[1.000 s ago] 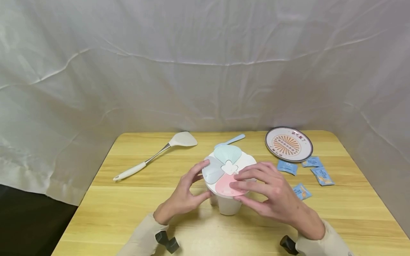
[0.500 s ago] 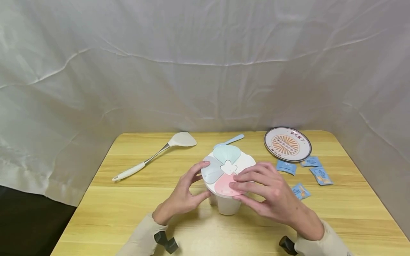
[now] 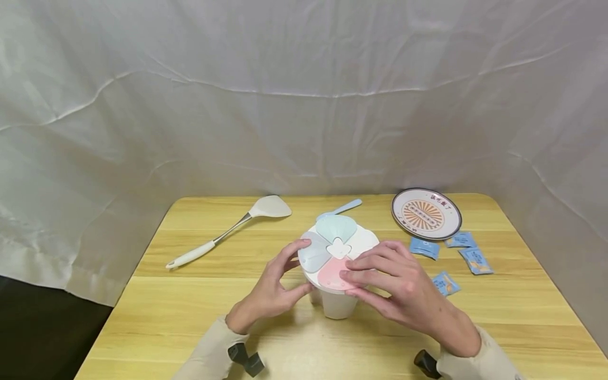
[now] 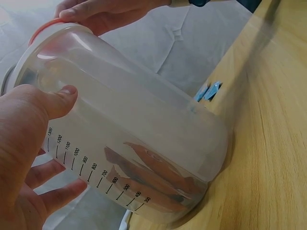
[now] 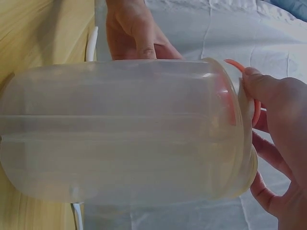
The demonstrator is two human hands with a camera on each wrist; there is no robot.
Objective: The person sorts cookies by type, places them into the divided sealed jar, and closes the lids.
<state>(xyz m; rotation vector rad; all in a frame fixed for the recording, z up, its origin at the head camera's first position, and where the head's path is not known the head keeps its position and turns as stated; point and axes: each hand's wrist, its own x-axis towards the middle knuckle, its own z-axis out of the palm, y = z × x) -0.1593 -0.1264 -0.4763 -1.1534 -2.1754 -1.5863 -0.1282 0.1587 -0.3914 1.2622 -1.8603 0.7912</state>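
Note:
A translucent storage canister (image 3: pixel 338 306) stands upright on the table, topped by a round white lid with petal-shaped flaps in blue-grey, mint, white and pink. My left hand (image 3: pixel 271 287) grips its upper left side, thumb on the wall and fingers around the far side. With my right hand (image 3: pixel 404 285) I hold the lid's front edge at the pink flap (image 3: pixel 332 274), thumb at the rim and fingertips on top. In the right wrist view the flap's orange-pink edge (image 5: pixel 256 112) curves just beyond the white rim. Reddish-brown packets (image 4: pixel 160 167) show inside, beside a printed measuring scale.
A white turner (image 3: pixel 190 256) with a steel shaft lies at the left. Behind the canister is a light-blue utensil (image 3: pixel 349 206). At the back right, a patterned plate (image 3: pixel 451 224) lies near several blue sachets (image 3: pixel 476 261). Grey cloth (image 3: pixel 304 105) hangs behind the table.

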